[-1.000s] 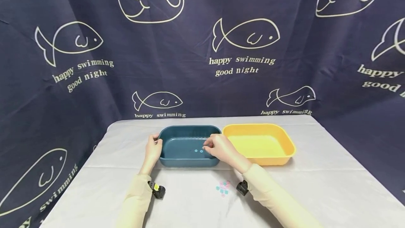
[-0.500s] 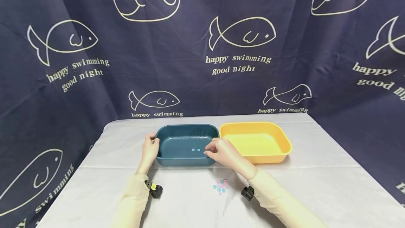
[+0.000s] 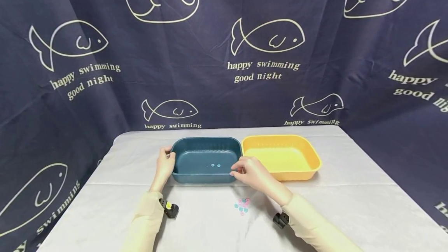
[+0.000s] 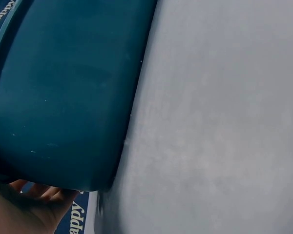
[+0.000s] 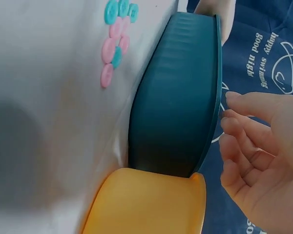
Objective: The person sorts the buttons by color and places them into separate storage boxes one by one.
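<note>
My left hand (image 3: 165, 165) holds the left end of a dark blue plastic bin (image 3: 204, 179), with the thumb at its rim. Seen from the left wrist, the fingers (image 4: 51, 192) curl against the bin's end wall. Two small light blue buttons (image 3: 215, 165) lie on the bin's floor. My right hand (image 3: 253, 172) hovers at the bin's near right corner, fingers loosely bent. From the right wrist, nothing shows between the thumb (image 5: 251, 103) and fingers. A little heap of pink and teal buttons (image 5: 109, 50) lies on the table in front of the bins.
A yellow bin (image 3: 297, 176) stands against the blue bin's right end, and no buttons show in it. White cloth (image 3: 210, 221) covers the table. A dark blue curtain (image 3: 217, 49) with fish prints hangs behind and at the sides.
My right hand has drawn back from over the blue bin's inside, rightward and toward me. The left hand stays at the bin's end. The head view has shifted slightly.
</note>
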Action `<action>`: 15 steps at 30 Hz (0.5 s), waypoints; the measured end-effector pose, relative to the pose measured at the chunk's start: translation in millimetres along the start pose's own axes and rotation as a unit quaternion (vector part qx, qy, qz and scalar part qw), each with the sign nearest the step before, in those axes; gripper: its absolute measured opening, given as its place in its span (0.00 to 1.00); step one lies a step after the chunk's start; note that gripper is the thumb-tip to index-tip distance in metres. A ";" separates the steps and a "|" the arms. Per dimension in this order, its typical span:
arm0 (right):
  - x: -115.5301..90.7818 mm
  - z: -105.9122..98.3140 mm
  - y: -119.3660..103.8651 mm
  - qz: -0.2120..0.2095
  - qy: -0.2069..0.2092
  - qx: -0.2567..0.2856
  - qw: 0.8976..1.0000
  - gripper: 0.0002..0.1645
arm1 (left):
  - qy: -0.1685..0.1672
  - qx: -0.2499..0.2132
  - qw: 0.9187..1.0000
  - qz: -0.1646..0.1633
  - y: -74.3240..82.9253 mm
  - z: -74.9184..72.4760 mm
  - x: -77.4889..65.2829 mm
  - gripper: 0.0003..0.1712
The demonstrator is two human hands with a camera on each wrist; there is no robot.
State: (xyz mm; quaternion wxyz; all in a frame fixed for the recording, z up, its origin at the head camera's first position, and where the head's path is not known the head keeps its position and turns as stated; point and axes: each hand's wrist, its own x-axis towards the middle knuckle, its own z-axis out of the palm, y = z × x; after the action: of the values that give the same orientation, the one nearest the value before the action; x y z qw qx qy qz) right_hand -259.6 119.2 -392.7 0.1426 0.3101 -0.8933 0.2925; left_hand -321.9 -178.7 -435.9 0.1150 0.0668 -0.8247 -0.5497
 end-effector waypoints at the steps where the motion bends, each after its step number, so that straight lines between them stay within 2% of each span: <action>1: -1.2 -0.5 -0.2 0.000 0.003 0.002 1.000 0.08 | 0.000 -0.001 1.000 -0.001 0.3 0.0 -0.2 0.21; 7: -9.1 -2.2 0.0 -0.011 0.015 -0.005 1.000 0.06 | 0.000 -0.006 1.000 -0.001 2.1 0.2 -1.3 0.21; 15: -20.5 -3.7 2.2 -0.007 0.009 -0.007 1.000 0.06 | -0.002 -0.004 1.000 -0.002 0.8 0.3 -1.1 0.21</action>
State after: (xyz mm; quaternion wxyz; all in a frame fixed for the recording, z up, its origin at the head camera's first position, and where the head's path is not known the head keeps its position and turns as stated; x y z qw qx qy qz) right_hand -245.0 132.4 -399.7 0.1549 0.3122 -0.8919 0.2883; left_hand -321.0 -177.9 -435.4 0.1124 0.0673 -0.8227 -0.5532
